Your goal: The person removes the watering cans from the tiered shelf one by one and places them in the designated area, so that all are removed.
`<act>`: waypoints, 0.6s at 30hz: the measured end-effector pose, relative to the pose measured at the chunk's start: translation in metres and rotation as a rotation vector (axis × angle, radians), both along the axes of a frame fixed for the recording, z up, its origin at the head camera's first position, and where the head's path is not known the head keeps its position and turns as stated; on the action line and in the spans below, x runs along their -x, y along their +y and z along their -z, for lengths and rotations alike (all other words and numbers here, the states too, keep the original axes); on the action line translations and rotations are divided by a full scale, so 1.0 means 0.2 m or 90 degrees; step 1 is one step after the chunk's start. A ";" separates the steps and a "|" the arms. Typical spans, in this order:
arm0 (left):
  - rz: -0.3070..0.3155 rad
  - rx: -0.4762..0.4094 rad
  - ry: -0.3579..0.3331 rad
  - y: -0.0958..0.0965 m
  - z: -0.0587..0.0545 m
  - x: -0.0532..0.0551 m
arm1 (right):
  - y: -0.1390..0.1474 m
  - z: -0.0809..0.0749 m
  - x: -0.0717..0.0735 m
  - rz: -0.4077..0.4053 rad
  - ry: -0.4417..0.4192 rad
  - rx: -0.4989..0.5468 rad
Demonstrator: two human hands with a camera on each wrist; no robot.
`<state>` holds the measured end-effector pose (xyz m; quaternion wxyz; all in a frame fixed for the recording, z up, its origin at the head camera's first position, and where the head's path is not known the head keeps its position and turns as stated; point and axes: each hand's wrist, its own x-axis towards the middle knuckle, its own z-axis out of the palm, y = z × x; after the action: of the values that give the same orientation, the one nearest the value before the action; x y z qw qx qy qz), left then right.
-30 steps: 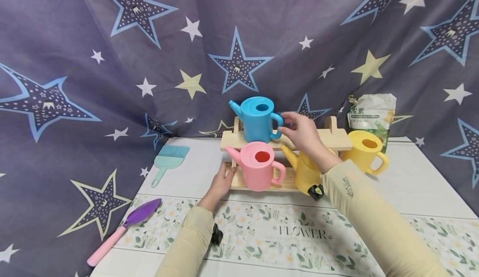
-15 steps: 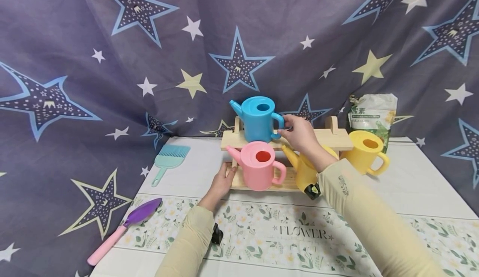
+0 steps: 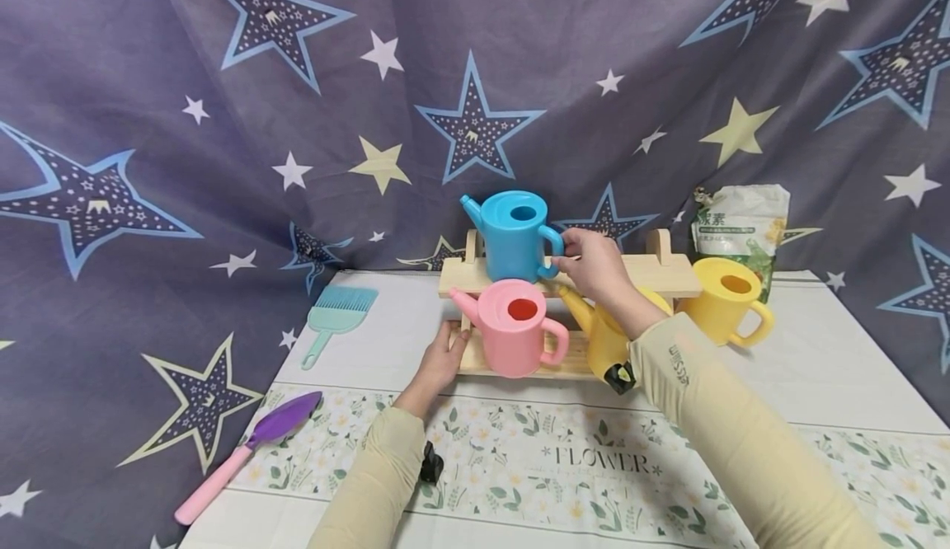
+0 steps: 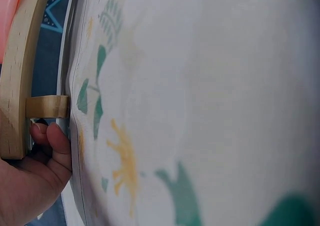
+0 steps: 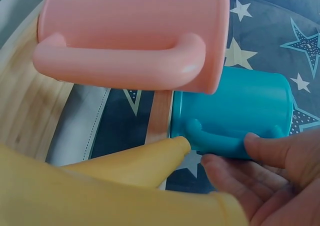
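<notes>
A blue watering can (image 3: 512, 240) stands on the upper board of a two-tier wooden shelf (image 3: 638, 273), spout to the left. My right hand (image 3: 597, 265) pinches its handle between thumb and fingers, as the right wrist view also shows on the teal-looking can (image 5: 230, 108). On the lower board sit a pink watering can (image 3: 512, 330) and a yellow watering can (image 3: 604, 343), the latter partly hidden by my right forearm. My left hand (image 3: 441, 359) grips the left end of the lower board; in the left wrist view its fingers curl by the board's underside (image 4: 17, 86).
Right of the shelf stands a second yellow watering can (image 3: 723, 297), with a white-and-green bag (image 3: 742, 223) behind it. To the left lie a teal dustpan-shaped brush (image 3: 337, 314) and a purple trowel with a pink handle (image 3: 248, 454). A starry curtain (image 3: 475, 38) hangs behind the table.
My right hand's fingers have shifted slightly down on the blue can's handle. The can has turned a little, its spout moving slightly right. My left hand stays in place.
</notes>
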<state>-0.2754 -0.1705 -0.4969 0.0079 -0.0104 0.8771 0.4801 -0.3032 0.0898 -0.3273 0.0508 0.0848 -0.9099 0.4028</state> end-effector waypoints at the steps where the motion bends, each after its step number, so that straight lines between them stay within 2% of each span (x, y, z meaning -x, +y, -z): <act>1: -0.001 0.000 -0.001 0.00 0.00 0.00 | 0.00 0.00 0.00 -0.003 0.006 0.000; 12: -0.003 0.017 0.024 0.00 0.01 0.00 | -0.01 0.01 -0.03 -0.020 0.066 0.011; 18: -0.004 0.013 0.015 0.00 0.00 0.00 | 0.00 0.02 -0.04 -0.014 0.110 -0.015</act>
<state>-0.2752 -0.1705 -0.4969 -0.0046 -0.0077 0.8822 0.4709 -0.2945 0.0892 -0.3308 0.1236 0.1298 -0.9059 0.3838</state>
